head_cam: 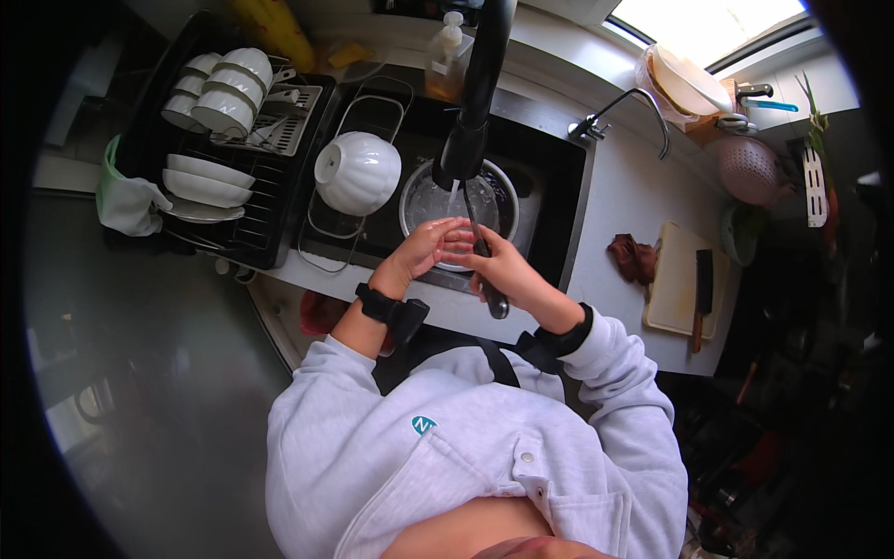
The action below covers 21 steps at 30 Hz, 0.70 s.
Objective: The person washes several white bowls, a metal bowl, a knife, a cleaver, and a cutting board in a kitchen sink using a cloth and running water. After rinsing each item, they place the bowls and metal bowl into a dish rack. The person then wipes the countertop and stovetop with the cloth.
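Observation:
My right hand (506, 269) grips a long kitchen utensil by its dark handle (496, 300). The utensil's thin shaft runs up toward the black faucet (462, 150), and its far end cannot be made out. Beside the shaft, my left hand (429, 248) has its fingers extended and apart, just below the stream of water (454, 197). I cannot tell whether those fingers touch the utensil. Under both hands, a round metal basin (515, 209) holds water inside the black sink (559, 202).
Left of the basin, white fluted bowls (360, 175) rest upside down on a wire rack (328, 262). A black dish rack (269, 241) holds bowls and plates. A soap bottle (447, 63) stands behind the sink. To the right, a cleaver (703, 286) lies on a cutting board (670, 300).

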Each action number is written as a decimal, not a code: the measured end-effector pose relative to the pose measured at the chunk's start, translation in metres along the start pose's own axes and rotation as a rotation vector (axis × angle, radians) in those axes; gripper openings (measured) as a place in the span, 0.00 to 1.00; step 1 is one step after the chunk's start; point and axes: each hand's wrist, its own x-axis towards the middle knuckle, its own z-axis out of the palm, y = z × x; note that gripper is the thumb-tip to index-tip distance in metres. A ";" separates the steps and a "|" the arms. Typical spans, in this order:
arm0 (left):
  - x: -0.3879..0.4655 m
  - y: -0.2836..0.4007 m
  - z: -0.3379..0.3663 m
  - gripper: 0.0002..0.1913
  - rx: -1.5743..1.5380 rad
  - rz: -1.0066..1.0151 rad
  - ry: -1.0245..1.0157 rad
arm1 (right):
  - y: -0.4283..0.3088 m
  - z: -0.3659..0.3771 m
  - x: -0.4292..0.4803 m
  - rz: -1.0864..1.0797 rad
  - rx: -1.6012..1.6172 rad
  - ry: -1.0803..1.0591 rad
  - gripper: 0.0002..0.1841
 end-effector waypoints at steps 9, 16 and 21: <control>-0.014 0.022 0.000 0.15 -0.016 0.210 -0.091 | 0.034 0.015 0.036 -0.288 -0.522 0.231 0.16; 0.004 0.040 -0.013 0.15 0.096 0.160 -0.094 | 0.029 0.021 0.036 -0.837 -0.570 0.389 0.14; -0.004 0.029 -0.011 0.14 0.111 0.216 -0.086 | 0.043 0.020 0.047 -0.878 -0.586 0.236 0.18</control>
